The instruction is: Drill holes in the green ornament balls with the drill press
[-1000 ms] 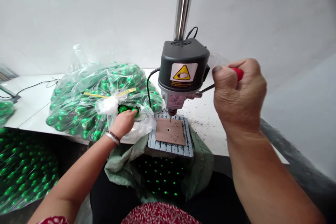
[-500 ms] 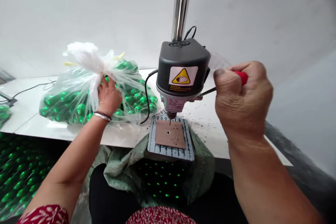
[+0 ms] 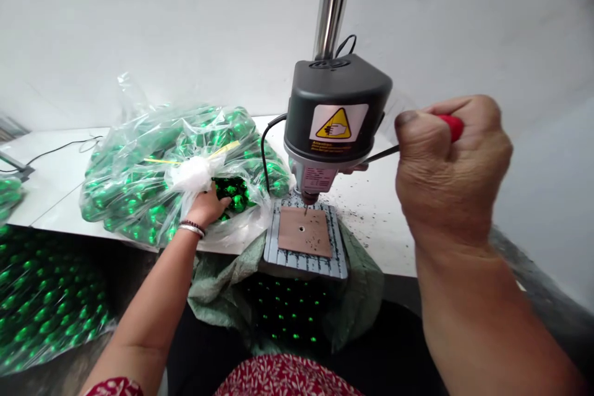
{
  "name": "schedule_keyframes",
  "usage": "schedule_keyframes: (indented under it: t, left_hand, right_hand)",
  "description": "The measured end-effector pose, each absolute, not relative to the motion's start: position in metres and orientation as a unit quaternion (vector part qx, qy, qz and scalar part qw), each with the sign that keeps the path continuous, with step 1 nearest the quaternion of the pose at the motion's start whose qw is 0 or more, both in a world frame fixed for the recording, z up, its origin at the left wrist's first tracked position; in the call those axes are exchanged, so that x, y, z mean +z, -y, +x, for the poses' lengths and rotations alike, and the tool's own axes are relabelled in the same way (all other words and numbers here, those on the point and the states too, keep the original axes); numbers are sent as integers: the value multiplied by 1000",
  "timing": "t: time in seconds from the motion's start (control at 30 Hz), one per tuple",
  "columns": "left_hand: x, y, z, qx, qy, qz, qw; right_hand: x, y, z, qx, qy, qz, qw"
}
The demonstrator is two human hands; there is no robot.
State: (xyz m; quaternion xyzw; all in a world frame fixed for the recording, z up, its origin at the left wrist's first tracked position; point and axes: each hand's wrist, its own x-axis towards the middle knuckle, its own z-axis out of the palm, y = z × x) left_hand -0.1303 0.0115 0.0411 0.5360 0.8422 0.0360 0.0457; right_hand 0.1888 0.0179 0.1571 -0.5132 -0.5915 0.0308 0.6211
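"While the right hand [image 3: 455, 173] is curled round the red knob [image 3: 455, 129], what is the left hand [image 3: 206, 205] doing?"

"It's in the opening of the clear plastic bag [image 3: 255, 216], beside the green balls [image 3: 238, 202]. The thumb sticks out toward them, but the fingers are hidden, so I can't tell whether they pinch one."

"Anything on that wrist?"

"Two bracelets [image 3: 192, 228], one dark and beaded, one silvery. Just above the hand is the bag's white bunched neck [image 3: 192, 174]."

"And next to the bag?"

"To its right, the drill press [image 3: 336, 105], with a yellow warning sticker on its front. The red knob ends its lever [image 3: 384, 153]. The drill bit [image 3: 305, 211] points down, above a brown board [image 3: 297, 244] with a small round hole."

"What's the board lying on?"

"The grooved metal base [image 3: 273, 249], at the front edge of the white table [image 3: 390, 260]. Dark chips [image 3: 358, 223] are scattered beside it."

"Below that?"

"A green sack [image 3: 223, 271] hangs open, with more green balls inside, and another plastic bag of them sits at lower left."
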Motion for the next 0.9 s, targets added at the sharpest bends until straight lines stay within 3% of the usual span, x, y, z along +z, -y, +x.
schedule_keyframes:
  t: [0.2,0.4,0.47,0.57,0.7,0.8,0.9]
  left_hand:
    - [13,2,-106,9,-830,535,160]
    - [24,20,-98,267,-785,544,131]
    - [30,35,-89,383,-712,549,211]
    - [29,57,-68,513,-572,481,421]
    - [10,69,-36,528,-465,368,608]
    - [0,65,-23,481,-514,390,594]
    - [0,56,-19,425,-585,510,465]
  right_hand:
    - [157,-17,189,33,589,-522,615]
    - [154,-18,189,26,598,-496,629]
    - [153,-19,189,22,598,-494,630]
    - [152,-20,189,20,602,-491,629]
    - [152,-20,189,42,600,-484,636]
    - [151,-20,189,67,601,-480,635]
    - [152,-19,189,84,611,-485,620]
